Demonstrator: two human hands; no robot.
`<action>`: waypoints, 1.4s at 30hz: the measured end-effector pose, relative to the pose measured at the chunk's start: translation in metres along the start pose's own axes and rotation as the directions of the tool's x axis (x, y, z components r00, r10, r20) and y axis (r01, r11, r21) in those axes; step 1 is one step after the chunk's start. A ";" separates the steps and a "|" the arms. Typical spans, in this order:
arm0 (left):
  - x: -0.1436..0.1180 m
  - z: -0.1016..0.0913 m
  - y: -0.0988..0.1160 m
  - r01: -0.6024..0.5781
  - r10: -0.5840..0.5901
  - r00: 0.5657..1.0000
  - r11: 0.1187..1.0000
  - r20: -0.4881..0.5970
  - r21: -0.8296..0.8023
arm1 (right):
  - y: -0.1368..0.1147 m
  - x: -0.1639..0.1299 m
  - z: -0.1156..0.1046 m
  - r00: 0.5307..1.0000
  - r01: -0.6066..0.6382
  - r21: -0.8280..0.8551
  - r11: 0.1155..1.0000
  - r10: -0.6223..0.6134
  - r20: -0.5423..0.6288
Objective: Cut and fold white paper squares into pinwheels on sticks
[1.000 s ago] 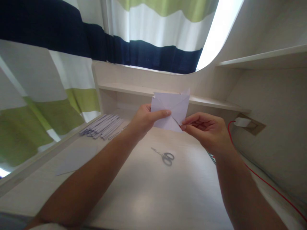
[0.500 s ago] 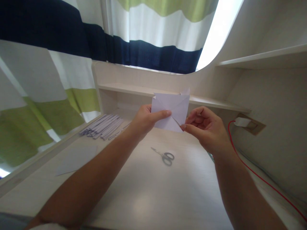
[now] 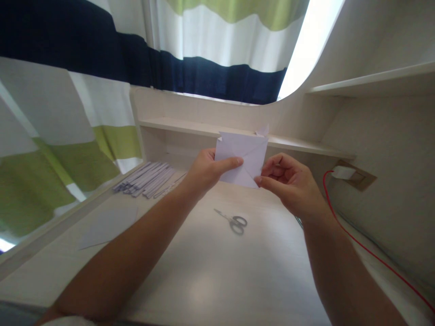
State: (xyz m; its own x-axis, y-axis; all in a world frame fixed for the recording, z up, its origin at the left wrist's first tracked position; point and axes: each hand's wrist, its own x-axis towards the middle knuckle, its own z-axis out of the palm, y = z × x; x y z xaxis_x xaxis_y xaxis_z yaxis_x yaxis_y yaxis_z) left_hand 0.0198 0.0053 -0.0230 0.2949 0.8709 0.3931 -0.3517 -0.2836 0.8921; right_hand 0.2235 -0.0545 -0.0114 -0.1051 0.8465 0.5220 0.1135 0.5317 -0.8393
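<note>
Both hands hold up a folded paper (image 3: 242, 158): left hand (image 3: 207, 170) pinches its side, right hand (image 3: 288, 183) pinches its bottom corner. Next comes pressing the fold flat.

Matt white folded paper (image 3: 246, 156), smooth pale wood-grain desk (image 3: 217, 267), grey metal scissors (image 3: 234, 222), striped cloth curtain (image 3: 204, 45).

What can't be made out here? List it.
- Head view: the back of the folded paper faces away, and the left hand covers its near left corner.
- Right hand: its fingertips curl out of sight behind the paper's edge.
- Paper strips: too small to count.
- Red cable: cut off at the picture's right edge.
</note>
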 end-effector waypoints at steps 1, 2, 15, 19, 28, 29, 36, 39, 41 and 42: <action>0.000 0.000 0.000 0.002 -0.002 1.000 1.000 0.000 0.001 | 0.000 0.000 0.000 1.000 0.001 0.003 1.000 -0.001 -0.003; 0.000 0.000 0.000 0.004 -0.004 1.000 1.000 0.002 -0.002 | 0.000 0.000 0.000 1.000 0.003 0.001 1.000 -0.003 -0.003; 0.000 0.001 -0.001 0.018 -0.018 1.000 1.000 -0.014 0.015 | 0.003 0.000 -0.004 0.999 -0.024 -0.036 0.999 0.025 0.025; 0.001 0.001 -0.002 0.014 -0.013 1.000 1.000 -0.018 0.025 | 0.004 0.000 -0.005 0.999 -0.010 -0.037 0.999 0.012 0.038; 0.006 -0.004 -0.009 0.012 -0.012 1.000 0.999 -0.007 0.040 | 0.010 0.001 -0.010 0.992 -0.034 -0.054 0.998 0.041 0.123; 0.006 -0.004 -0.010 0.015 -0.015 1.000 0.999 -0.009 0.042 | 0.011 0.001 -0.010 0.992 -0.031 -0.053 0.998 0.037 0.124; 0.005 -0.003 -0.009 0.034 -0.033 0.999 0.999 -0.024 0.041 | 0.010 0.002 -0.010 0.993 -0.009 -0.060 0.998 0.016 0.121; 0.005 -0.003 -0.008 0.029 -0.028 0.999 0.998 -0.021 0.047 | 0.009 0.002 -0.010 0.990 -0.023 -0.053 0.998 0.030 0.137; 0.006 -0.003 -0.008 0.026 -0.026 1.000 0.999 -0.017 0.042 | 0.009 0.002 -0.010 0.988 -0.033 -0.042 0.999 0.039 0.149; 0.006 -0.003 -0.007 0.028 -0.027 1.000 0.999 -0.014 0.036 | 0.008 0.002 -0.010 0.987 -0.036 -0.036 0.999 0.041 0.153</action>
State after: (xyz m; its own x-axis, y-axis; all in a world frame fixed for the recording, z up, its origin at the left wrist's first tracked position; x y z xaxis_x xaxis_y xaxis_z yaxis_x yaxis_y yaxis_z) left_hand 0.0219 0.0134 -0.0281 0.2917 0.8839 0.3657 -0.3109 -0.2739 0.9101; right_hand 0.2344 -0.0483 -0.0159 -0.2500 0.8530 0.4581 0.1528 0.5019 -0.8513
